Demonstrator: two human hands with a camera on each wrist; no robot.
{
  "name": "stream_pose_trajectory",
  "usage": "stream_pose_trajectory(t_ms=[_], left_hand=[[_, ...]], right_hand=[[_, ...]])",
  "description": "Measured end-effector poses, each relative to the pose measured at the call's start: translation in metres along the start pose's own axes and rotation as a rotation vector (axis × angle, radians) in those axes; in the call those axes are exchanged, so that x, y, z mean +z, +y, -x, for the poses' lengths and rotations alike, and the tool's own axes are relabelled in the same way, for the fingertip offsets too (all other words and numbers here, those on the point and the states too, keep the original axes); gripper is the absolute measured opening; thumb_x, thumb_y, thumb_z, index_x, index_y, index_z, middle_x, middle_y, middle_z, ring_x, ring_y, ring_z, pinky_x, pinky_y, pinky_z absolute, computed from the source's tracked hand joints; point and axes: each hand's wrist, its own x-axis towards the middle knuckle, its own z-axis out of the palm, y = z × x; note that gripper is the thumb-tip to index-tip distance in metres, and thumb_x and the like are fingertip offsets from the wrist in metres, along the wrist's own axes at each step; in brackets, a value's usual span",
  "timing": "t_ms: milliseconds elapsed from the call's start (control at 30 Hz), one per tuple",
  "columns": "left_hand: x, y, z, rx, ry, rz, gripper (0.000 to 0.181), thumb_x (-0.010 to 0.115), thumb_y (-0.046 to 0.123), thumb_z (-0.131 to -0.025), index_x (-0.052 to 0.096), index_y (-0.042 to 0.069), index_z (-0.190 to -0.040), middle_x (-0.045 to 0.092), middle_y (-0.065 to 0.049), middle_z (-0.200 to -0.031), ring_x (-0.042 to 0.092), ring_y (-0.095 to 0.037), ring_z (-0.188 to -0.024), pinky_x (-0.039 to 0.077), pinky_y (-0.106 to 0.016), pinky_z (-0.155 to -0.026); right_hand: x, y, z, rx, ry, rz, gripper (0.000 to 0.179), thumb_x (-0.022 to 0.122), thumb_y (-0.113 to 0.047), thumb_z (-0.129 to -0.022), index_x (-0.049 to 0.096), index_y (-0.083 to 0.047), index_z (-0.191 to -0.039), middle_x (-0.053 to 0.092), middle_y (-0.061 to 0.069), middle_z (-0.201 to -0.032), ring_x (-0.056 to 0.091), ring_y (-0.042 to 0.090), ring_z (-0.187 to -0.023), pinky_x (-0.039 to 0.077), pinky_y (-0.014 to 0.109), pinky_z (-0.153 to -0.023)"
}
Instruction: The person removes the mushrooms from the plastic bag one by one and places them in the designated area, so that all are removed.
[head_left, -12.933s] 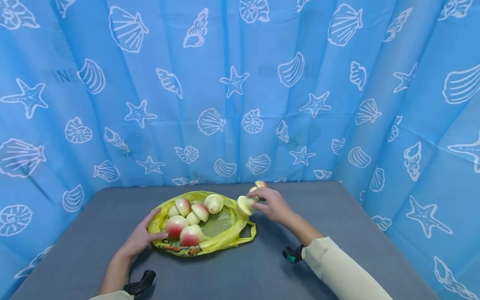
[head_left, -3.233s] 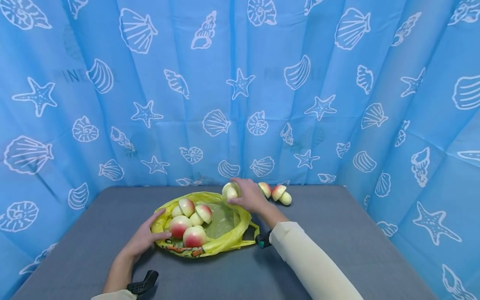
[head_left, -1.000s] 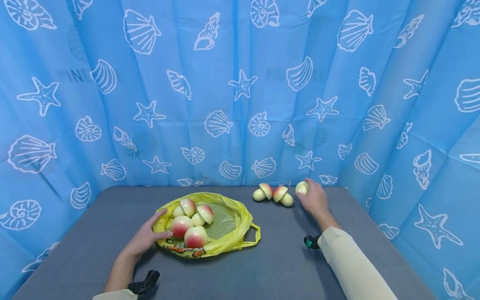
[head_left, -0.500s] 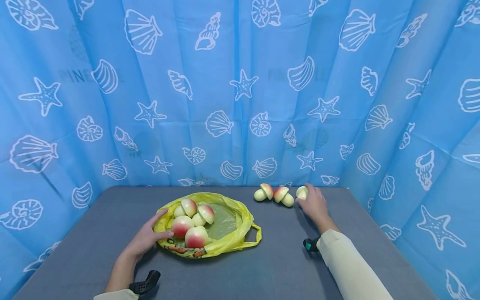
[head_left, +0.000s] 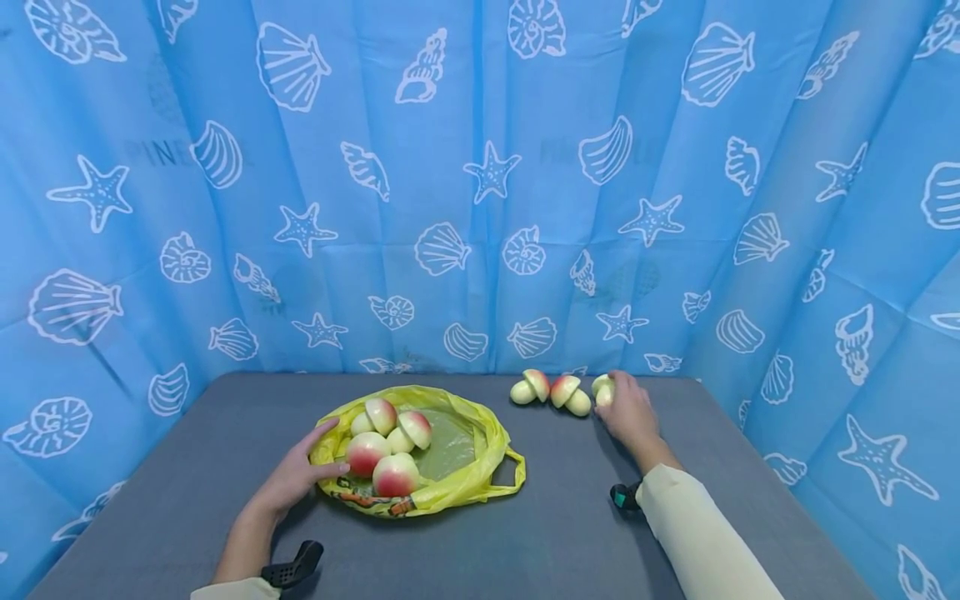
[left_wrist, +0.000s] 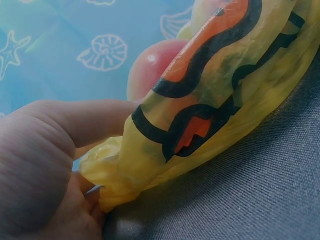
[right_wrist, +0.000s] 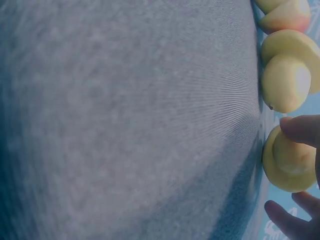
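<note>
In the head view my right hand [head_left: 627,410] is at the back right of the table, with thumb and fingers around a pale toy mushroom [head_left: 603,390]. The right wrist view shows the thumb over its stem [right_wrist: 292,152] and fingertips by the cap's lower edge. Two red-and-cream toy mushrooms lie just left of it, one nearer [head_left: 571,395] and one farther [head_left: 530,387]. My left hand [head_left: 292,479] grips the left rim of a yellow plastic bag [head_left: 468,479], thumb inside and fingers outside. Several toy mushrooms [head_left: 396,475] lie in the bag.
A grey cloth-covered table [head_left: 540,533] bears everything. Behind it and along the sides hangs a blue curtain [head_left: 465,208] with white seashell prints. The bag's loop handle [head_left: 510,473] sticks out to the right. Each wrist wears a black device [head_left: 292,565].
Since the oldest frame, toy mushrooms have moved from the bag to the back right. My right hand carried the latest one there and lowered it to the table. The left hand stays at the rim.
</note>
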Motion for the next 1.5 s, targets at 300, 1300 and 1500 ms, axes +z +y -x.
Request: stream_pose_trajectory(t_ms=[300, 1300, 1500], left_hand=[[0.001, 0.001, 0.0, 0.007, -0.002, 0.004, 0.088, 0.075, 0.035, -0.084, 0.025, 0.014, -0.153, 0.018, -0.026, -0.153, 0.027, -0.043, -0.13, 0.026, -0.064, -0.105], [0.0, 0.0, 0.0, 0.004, -0.005, -0.018, 0.087, 0.071, 0.04, -0.087, 0.024, 0.013, -0.154, 0.016, -0.028, -0.154, 0.025, -0.045, -0.131, 0.025, -0.066, -0.104], [0.0, -0.002, 0.0, 0.009, -0.008, -0.002, 0.086, 0.072, 0.039, -0.086, 0.025, 0.013, -0.154, 0.015, -0.027, -0.155, 0.023, -0.044, -0.134, 0.024, -0.065, -0.105]], right_hand=[[0.0, 0.004, 0.001, -0.057, -0.028, 0.059, 0.067, 0.074, -0.013, -0.084, 0.039, -0.006, -0.141, 0.037, 0.022, -0.145, 0.039, 0.048, -0.123, 0.039, 0.068, -0.085], [-0.007, 0.015, 0.007, -0.237, -0.016, 0.117, 0.057, 0.076, -0.011, -0.083, 0.05, -0.009, -0.134, 0.045, 0.019, -0.143, 0.046, 0.046, -0.117, 0.041, 0.065, -0.087], [-0.005, 0.015, 0.005, -0.191, -0.006, 0.097, 0.058, 0.076, -0.009, -0.084, 0.05, -0.008, -0.135, 0.046, 0.021, -0.142, 0.045, 0.046, -0.119, 0.039, 0.064, -0.093]])
